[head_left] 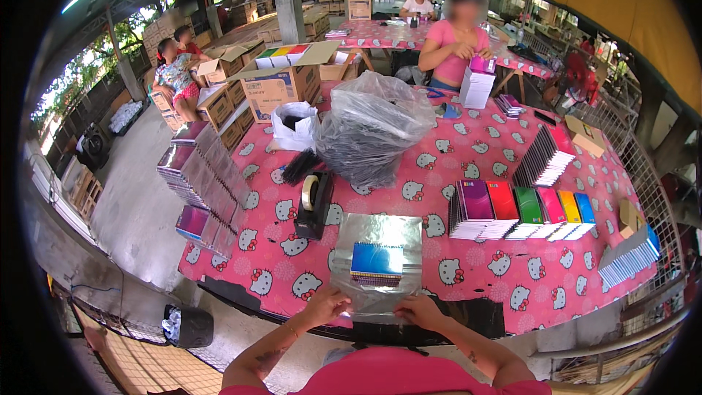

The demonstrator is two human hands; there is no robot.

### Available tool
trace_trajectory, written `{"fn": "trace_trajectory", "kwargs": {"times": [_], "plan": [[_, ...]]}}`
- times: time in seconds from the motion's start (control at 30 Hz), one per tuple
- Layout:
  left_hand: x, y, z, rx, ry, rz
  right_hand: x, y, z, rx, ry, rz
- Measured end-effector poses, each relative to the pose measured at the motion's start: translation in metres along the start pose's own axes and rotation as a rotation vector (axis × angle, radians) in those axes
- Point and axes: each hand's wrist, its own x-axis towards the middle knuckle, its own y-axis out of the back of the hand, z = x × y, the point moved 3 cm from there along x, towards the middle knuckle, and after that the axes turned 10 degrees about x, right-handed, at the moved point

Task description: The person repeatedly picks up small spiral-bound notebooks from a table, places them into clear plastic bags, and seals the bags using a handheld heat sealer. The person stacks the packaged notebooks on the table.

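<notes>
Pinching the near edge of a clear plastic sheet (411, 238), the person's left hand (327, 307) and right hand (422, 312) sit just apart at its near left and near right corners. Each grip looks closed, thumb against fingers, with film between, though curled knuckles hide the fingertips and the exact contact cannot be told. On the sheet, between and beyond the hands, lies a small stack of spiral notebooks (376, 260), blue cover uppermost; glare washes out part of that cover, and the lower covers show only as edges. Whether the sheet is a single layer or a bag is hard to make out. To the left on the pink tabletop (479, 294) stands a black tape dispenser (313, 208), with film-wrapped notebook piles (196, 175) farther left, reflections blurring their covers. Beyond, a large cloudy plastic bag (379, 124) conceals most of its dark contents. To the right stands a row of coloured notebooks (521, 208). On the far side, a tall notebook stack (477, 89) partly covers a co-worker (453, 44).
</notes>
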Motion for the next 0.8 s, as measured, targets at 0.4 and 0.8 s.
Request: {"fn": "trace_trajectory", "kwargs": {"times": [0.4, 0.8], "plan": [[0.008, -0.005, 0.0, -0.025, 0.054, 0.015, 0.015, -0.01, 0.004, -0.179, -0.242, 0.112], [0.058, 0.046, -0.014, -0.043, 0.25, 0.317, 0.026, 0.064, -0.005, -0.027, -0.319, 0.299]]}}
